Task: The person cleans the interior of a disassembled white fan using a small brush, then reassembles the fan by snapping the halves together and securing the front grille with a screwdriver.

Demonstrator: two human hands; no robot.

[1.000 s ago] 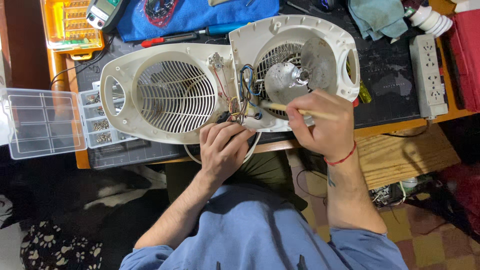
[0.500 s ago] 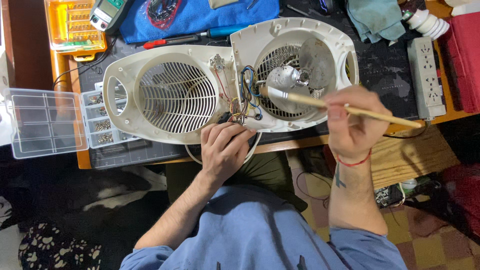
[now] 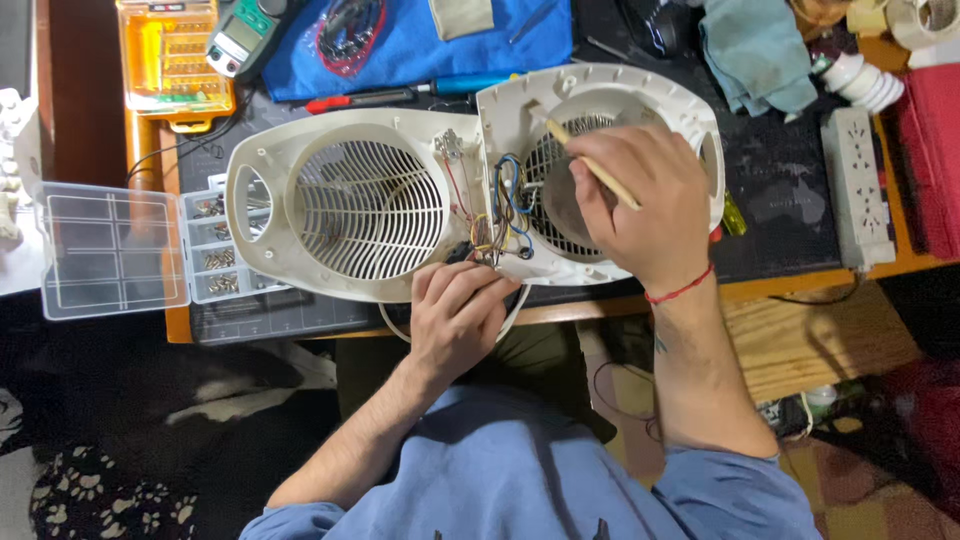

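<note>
Far left, a clear plastic organiser box (image 3: 110,250) lying open, small screws in its compartments; above it an orange screwdriver-bit case (image 3: 175,55) and a multimeter (image 3: 240,35); centre of the surface (image 3: 780,205), an opened cream fan heater (image 3: 400,200), front grille half (image 3: 350,215) to the left, rear half (image 3: 600,170) hinged open to the right, thin coloured wires (image 3: 495,210) bridging the two; probably light, hollow plastic, stiff but liable to crack at the grille ribs, wires delicate at their joints, so best held by the solid outer rim; left hand (image 3: 455,320) at the near edge beneath the wires, fingers curled and pressing on the casing, grip narrow, whether pinching a wire or merely steadying cannot be told; right hand (image 3: 640,205) over the rear half's round opening, closed around a slim wooden stick (image 3: 590,165), its tip pointing up-left toward the rim; further right, a teal cloth (image 3: 755,50) and a white power strip (image 3: 855,190).
</note>
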